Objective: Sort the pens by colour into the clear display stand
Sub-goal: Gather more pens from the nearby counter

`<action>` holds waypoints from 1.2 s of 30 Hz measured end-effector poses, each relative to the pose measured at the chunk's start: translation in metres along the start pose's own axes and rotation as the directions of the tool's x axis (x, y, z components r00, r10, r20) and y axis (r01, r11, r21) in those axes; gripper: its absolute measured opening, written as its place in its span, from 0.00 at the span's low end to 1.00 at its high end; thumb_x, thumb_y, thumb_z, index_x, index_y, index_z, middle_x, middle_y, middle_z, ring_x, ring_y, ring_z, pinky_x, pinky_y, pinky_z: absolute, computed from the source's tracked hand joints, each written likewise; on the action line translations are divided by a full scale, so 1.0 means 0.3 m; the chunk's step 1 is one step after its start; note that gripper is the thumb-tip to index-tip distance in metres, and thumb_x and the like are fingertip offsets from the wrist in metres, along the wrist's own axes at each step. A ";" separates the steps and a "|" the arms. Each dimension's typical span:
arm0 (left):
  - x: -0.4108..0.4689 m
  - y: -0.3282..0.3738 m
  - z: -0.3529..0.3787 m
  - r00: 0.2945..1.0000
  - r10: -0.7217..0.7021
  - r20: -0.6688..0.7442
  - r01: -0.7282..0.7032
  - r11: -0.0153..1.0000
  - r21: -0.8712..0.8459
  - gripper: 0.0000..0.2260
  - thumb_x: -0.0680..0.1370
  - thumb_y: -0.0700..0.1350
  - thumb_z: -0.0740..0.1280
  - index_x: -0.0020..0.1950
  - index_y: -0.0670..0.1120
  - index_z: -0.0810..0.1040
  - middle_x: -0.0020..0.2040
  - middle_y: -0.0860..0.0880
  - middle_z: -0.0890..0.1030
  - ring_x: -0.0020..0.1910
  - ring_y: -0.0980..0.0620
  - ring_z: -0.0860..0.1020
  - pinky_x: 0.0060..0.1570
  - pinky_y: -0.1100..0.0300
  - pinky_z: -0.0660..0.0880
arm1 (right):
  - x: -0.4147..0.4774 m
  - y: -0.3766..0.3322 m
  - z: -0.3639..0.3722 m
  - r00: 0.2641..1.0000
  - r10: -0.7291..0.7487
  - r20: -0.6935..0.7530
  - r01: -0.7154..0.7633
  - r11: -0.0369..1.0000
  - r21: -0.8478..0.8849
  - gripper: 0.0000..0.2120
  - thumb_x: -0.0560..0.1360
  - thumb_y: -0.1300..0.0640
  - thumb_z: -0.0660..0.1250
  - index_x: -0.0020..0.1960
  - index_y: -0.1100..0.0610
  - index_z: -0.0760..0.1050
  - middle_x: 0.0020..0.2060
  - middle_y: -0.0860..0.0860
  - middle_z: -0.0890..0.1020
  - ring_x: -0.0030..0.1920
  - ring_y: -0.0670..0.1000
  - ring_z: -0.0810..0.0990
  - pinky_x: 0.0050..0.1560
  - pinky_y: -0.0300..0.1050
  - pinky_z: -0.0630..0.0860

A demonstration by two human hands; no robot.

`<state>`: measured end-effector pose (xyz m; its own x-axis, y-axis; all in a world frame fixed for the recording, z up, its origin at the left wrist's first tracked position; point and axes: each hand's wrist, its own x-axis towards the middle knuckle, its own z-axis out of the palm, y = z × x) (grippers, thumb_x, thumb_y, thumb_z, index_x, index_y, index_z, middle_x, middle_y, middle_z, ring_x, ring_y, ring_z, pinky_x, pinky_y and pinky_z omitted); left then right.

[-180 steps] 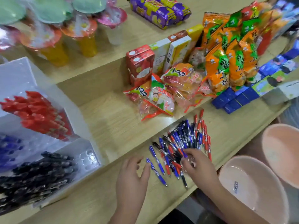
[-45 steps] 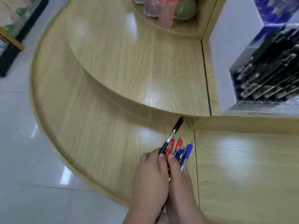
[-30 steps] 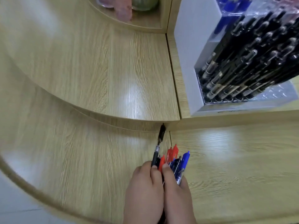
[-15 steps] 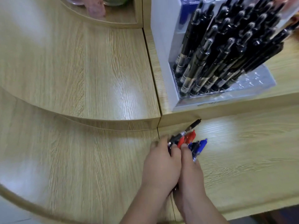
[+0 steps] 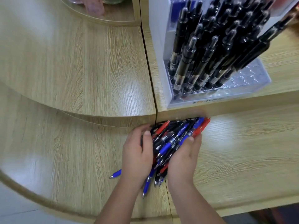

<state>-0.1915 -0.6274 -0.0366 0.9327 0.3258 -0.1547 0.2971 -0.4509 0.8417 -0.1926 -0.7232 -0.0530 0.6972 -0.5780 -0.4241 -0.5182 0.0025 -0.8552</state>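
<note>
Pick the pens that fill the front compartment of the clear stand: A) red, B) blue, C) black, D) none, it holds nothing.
C: black pens stand packed in the front of the stand; the left hand and right hand grip a mixed bundle below it.

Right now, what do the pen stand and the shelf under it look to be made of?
The display stand: likely clear glossy plastic, since the black pens show through its walls and it glints. The shelf: wood-grain surface with a soft sheen; probably laminate, though solid wood is possible.
</note>
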 end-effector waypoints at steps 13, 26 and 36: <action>-0.251 -0.231 -0.023 0.998 -0.070 0.001 0.060 0.850 0.523 0.38 0.75 0.70 0.47 0.79 0.56 0.37 0.81 0.48 0.44 0.79 0.51 0.38 0.77 0.41 0.45 | -0.008 0.126 -0.095 0.837 -0.375 0.398 0.544 0.646 -0.535 0.34 0.80 0.43 0.47 0.80 0.54 0.39 0.79 0.51 0.36 0.78 0.50 0.36 0.77 0.54 0.46; -0.188 -0.125 0.178 0.960 -0.061 -0.273 0.094 0.989 0.110 0.28 0.78 0.53 0.55 0.77 0.47 0.58 0.81 0.47 0.51 0.80 0.47 0.47 0.75 0.39 0.54 | 0.081 0.139 -0.107 0.842 -0.399 0.364 0.537 0.545 -0.644 0.32 0.78 0.45 0.50 0.77 0.60 0.54 0.79 0.59 0.49 0.79 0.57 0.47 0.76 0.62 0.49; -0.166 -0.044 0.056 0.981 -0.114 -0.157 0.129 0.988 0.087 0.25 0.76 0.64 0.61 0.69 0.55 0.67 0.75 0.56 0.60 0.76 0.54 0.59 0.71 0.56 0.66 | 0.156 -0.012 -0.192 0.911 -0.237 0.337 0.387 0.773 -0.503 0.21 0.73 0.41 0.61 0.61 0.49 0.75 0.69 0.48 0.64 0.70 0.50 0.64 0.72 0.49 0.58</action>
<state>-0.2384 -0.6518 -0.0487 0.8488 0.5019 -0.1666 0.4317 -0.4758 0.7663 -0.1867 -0.7972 -0.0527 0.9249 -0.2525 -0.2842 -0.3801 -0.6322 -0.6752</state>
